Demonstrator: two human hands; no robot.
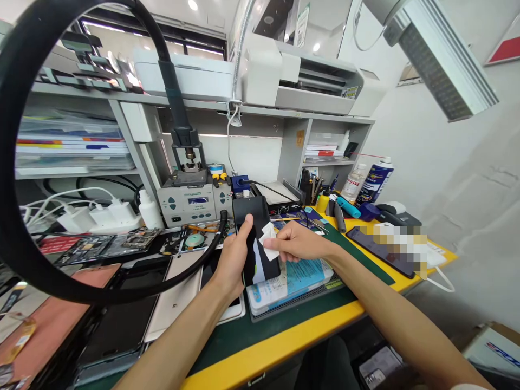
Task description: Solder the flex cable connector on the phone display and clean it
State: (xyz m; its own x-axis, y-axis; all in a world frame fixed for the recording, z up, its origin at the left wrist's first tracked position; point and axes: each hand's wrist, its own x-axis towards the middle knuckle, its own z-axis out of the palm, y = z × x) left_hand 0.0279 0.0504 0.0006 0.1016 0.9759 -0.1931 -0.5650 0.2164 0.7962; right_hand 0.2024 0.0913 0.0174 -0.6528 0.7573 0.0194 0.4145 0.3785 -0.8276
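Note:
My left hand [235, 254] grips a black smartphone [252, 214] by its left side, thumb lying over the dark glass. The phone is tilted up toward me, and a pale reflection shows low on its face. Pinched in the fingers of my right hand [294, 242] is a white tissue [268, 242], which lies against the phone's right half. Below the phone, a blue-and-white box [292, 290] rests on the bench; the phone and my right wrist cover part of it.
A black hose [12, 216] loops across the left side from a grey rework station [195, 203]. Disassembled phones and tablets [122, 309] crowd the left of the bench. Spray can [374, 181], bottle [354, 181] and another phone [379, 250] are at right. An LED lamp [442, 59] hangs above.

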